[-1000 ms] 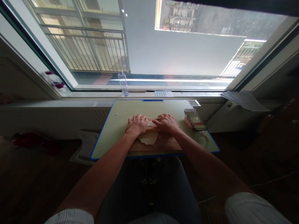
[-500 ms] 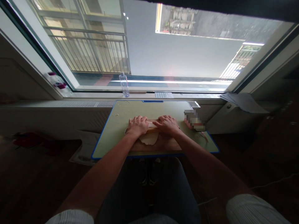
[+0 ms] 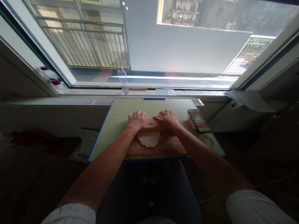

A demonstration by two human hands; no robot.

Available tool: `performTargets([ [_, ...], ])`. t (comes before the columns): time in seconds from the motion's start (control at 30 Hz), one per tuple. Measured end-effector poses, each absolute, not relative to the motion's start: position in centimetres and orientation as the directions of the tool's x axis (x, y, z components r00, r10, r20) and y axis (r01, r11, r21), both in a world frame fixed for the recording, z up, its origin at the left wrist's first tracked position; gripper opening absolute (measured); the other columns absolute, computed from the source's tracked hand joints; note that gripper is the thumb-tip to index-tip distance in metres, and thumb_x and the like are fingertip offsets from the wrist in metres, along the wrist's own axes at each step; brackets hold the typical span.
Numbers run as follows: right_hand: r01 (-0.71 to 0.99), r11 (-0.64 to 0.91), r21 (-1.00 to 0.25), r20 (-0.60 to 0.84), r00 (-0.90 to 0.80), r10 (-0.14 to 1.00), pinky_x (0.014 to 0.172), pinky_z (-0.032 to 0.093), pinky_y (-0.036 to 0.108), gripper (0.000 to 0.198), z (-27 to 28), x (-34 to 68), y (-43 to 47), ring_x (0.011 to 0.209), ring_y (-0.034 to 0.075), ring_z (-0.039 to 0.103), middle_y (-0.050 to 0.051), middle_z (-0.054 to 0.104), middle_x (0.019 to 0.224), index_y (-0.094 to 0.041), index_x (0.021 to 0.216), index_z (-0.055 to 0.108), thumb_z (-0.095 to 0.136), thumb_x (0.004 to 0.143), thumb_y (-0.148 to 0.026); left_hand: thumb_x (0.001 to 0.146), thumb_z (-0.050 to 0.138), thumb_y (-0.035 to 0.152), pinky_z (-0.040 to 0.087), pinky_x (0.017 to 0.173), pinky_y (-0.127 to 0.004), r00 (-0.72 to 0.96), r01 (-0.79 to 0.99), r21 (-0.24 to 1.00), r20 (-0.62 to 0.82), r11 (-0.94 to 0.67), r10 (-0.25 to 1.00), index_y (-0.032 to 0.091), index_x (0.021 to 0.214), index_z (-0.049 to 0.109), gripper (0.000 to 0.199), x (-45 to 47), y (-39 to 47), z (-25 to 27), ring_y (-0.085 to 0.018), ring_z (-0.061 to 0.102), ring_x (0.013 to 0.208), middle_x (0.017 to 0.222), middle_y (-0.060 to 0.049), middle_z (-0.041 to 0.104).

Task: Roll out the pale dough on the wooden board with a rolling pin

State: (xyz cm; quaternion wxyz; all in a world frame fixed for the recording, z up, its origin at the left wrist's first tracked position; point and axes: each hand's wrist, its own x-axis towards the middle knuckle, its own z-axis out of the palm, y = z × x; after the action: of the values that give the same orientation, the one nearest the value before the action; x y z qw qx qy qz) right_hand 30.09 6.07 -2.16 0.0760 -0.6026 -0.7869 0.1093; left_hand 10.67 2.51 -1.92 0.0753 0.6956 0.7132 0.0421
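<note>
A wooden rolling pin [image 3: 151,128] lies crosswise over a flat, pale sheet of dough [image 3: 149,139]. The near edge of the dough is rounded and slightly uneven. Beneath it is a brown wooden board [image 3: 170,145]. My left hand [image 3: 137,120] rests over the pin's left part, fingers bent forward around it. On the right part, my right hand [image 3: 168,120] presses from above, its thumb pointing inward. The pin's ends are hidden under my hands, and only its middle shows between them.
The board rests on a green, blue-edged table [image 3: 105,133] with dough crumbs at its far left. A partly pixelated object [image 3: 198,120] lies on the right. A clear bottle [image 3: 123,81] and a gridded card [image 3: 164,92] are on the windowsill; another bottle [image 3: 51,77] stands left.
Both hands have moved slightly away from me with the rolling pin, uncovering more of the dough's near part. The camera view has shifted a little.
</note>
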Motion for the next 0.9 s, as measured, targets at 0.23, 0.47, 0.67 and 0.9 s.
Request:
performTargets([
  [0.23,0.935,0.246,-0.254,0.016,-0.250,0.968,0.118,0.041,0.046,0.067,-2.5,29.6,8.1,0.140,0.035,0.058,0.017,0.069,0.148,-0.019,0.140,0.074,0.056,0.103,-0.071,0.108,0.038,0.038,0.040,0.120,-0.060,-0.047,0.988,0.146,0.007,0.046,0.999,0.022,0.133,0.071,0.045,10.3,4.8,-2.4,-0.034,0.060,0.136,0.145,-0.017,0.067],
  [0.47,0.937,0.245,-0.247,0.001,-0.253,0.968,0.117,0.041,0.045,0.068,-2.5,29.5,8.6,0.138,0.034,0.059,0.017,0.068,0.148,-0.019,0.142,0.072,0.054,0.104,-0.073,0.108,0.037,0.038,0.040,0.121,-0.059,-0.035,0.990,0.136,0.024,0.031,0.999,0.021,0.133,0.071,0.045,10.3,5.2,-2.5,-0.034,0.060,0.135,0.145,-0.018,0.067],
  [0.67,0.933,0.241,-0.267,0.002,-0.250,0.968,0.118,0.042,0.045,0.070,-2.4,29.7,8.0,0.139,0.035,0.059,0.017,0.067,0.149,-0.019,0.142,0.073,0.055,0.103,-0.074,0.109,0.037,0.041,0.038,0.122,-0.059,-0.015,0.990,0.142,-0.002,0.016,1.000,0.023,0.135,0.070,0.046,10.3,4.6,-2.6,-0.035,0.058,0.138,0.148,-0.018,0.066],
  [0.9,0.934,0.242,-0.265,0.001,-0.250,0.968,0.117,0.042,0.046,0.074,-2.4,29.9,7.0,0.138,0.035,0.059,0.018,0.067,0.149,-0.019,0.143,0.072,0.050,0.104,-0.078,0.108,0.036,0.041,0.042,0.118,-0.059,-0.009,0.990,0.140,-0.005,0.010,1.000,0.022,0.137,0.069,0.048,10.5,3.8,-2.4,-0.036,0.058,0.138,0.148,-0.018,0.065],
])
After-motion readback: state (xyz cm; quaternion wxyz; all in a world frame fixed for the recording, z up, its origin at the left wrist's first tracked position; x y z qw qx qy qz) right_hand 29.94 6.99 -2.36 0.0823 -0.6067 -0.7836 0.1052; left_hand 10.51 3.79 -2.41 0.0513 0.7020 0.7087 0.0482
